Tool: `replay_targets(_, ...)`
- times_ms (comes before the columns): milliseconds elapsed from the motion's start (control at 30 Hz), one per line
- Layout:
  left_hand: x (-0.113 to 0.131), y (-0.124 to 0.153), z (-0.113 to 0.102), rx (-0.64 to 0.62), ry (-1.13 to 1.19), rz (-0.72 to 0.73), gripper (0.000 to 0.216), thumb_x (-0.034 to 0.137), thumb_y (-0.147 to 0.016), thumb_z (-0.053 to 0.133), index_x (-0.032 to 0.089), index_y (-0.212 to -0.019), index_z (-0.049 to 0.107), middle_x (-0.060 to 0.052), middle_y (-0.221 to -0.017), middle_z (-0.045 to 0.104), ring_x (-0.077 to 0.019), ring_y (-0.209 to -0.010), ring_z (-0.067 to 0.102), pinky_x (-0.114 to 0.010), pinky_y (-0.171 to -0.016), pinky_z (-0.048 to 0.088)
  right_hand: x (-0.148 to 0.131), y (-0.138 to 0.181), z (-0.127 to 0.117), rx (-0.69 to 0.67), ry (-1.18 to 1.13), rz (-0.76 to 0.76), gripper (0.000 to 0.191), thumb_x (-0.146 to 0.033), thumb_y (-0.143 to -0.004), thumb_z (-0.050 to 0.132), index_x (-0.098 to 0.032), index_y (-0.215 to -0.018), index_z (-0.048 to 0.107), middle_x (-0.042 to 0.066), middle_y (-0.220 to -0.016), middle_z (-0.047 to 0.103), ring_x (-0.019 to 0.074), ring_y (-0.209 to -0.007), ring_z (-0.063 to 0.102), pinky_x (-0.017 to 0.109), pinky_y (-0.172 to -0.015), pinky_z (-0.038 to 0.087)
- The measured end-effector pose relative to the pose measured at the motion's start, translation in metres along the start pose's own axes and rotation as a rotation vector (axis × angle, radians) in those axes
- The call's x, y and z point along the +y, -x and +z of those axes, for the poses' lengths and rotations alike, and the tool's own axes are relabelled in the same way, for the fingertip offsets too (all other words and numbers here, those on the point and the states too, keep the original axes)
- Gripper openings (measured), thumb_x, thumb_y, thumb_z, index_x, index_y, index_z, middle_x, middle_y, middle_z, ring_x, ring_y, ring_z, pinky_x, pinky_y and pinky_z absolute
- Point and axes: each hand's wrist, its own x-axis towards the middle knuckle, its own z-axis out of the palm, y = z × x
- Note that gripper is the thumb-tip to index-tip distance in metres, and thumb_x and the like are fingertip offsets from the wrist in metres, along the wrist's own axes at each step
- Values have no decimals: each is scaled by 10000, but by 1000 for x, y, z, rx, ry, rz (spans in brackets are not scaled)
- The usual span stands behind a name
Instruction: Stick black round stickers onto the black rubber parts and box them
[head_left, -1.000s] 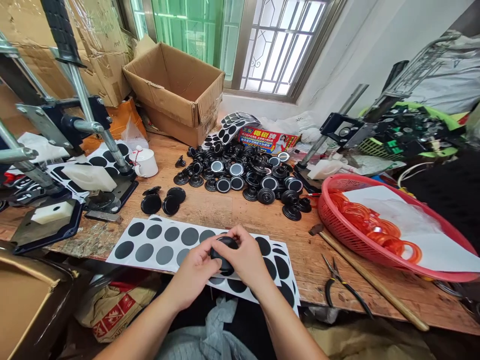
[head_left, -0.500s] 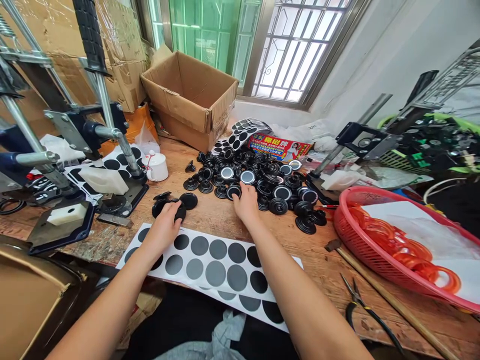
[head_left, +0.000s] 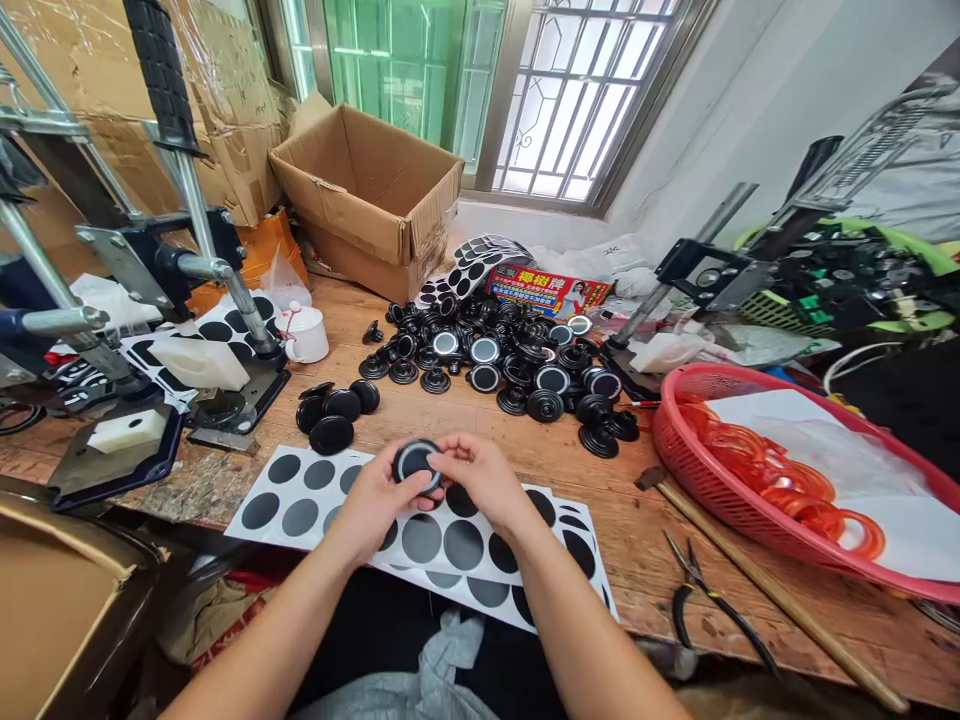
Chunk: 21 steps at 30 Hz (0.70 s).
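Observation:
Both hands meet over the sticker sheet [head_left: 300, 500] at the table's near edge. My left hand [head_left: 375, 500] and my right hand [head_left: 480, 475] pinch one round black cap [head_left: 416, 462] between them; its upturned face shows a pale ring. The sheet carries several dark round stickers. A large heap of the same black caps [head_left: 510, 360] lies behind the hands. A few caps with stickers on them [head_left: 334, 410] sit apart to the left.
A red basket [head_left: 697, 470] of orange rings stands at right. Pliers [head_left: 705, 605] and a wooden stick [head_left: 780, 600] lie near it. Hand presses [head_left: 187, 260] stand at left, another press [head_left: 697, 275] at right. An open cardboard box [head_left: 367, 200] is at the back.
Both hands reached out, the left setting a cap down with the separate few, the right taking a cap from the heap. Now both are back over the sheet holding that cap.

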Motion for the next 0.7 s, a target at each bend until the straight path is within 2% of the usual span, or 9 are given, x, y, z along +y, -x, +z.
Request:
replay_targets(33,-8,-1,7,-19,102,-69,436,328,-701,764,188,-1083,610,-98,-989,692,-230,-761,708,-307,-630,564,3,12,-1,16,36,16,216,-361,-826,597,-186,-922,679,35,-740,709,177,-638,652,302,-629,500)
replay_targets(100,-22,-3,16,7,168,-101,359,325,-702,771,165,-983,615,-75,-885,693,-212,-738,711,-266,-612,551,10,31,-5,81,140,49,186,-267,-855,536,-185,-929,686,77,-846,716,217,-774,670,345,-739,493)
replay_targets(200,-35,-8,18,47,205,-80,324,326,-723,759,167,-961,608,-63,-899,689,-203,-809,708,-271,-681,558,17,45,-7,146,303,88,175,-154,-834,519,-191,-866,688,129,-985,683,274,-944,638,382,-841,441)
replay_targets(333,-40,-9,20,87,235,-46,315,330,-731,752,173,-966,615,-55,-951,686,-191,-882,683,-328,-795,556,22,40,-4,127,432,122,161,-103,-825,520,-193,-837,654,140,-969,665,278,-917,628,365,-786,432)
replay_targets(500,-40,-6,24,117,227,-13,358,329,-680,788,160,-957,637,-55,-945,683,-192,-868,669,-358,-808,556,27,27,-8,54,476,109,131,-81,-792,560,-192,-760,621,111,-843,672,257,-839,634,327,-732,433)
replay_targets(700,-41,-5,22,107,239,-9,356,334,-688,779,160,-964,635,-60,-931,686,-209,-902,666,-385,-837,551,23,40,0,102,479,79,166,-66,-827,489,-162,-887,610,148,-961,637,279,-923,596,371,-811,428)
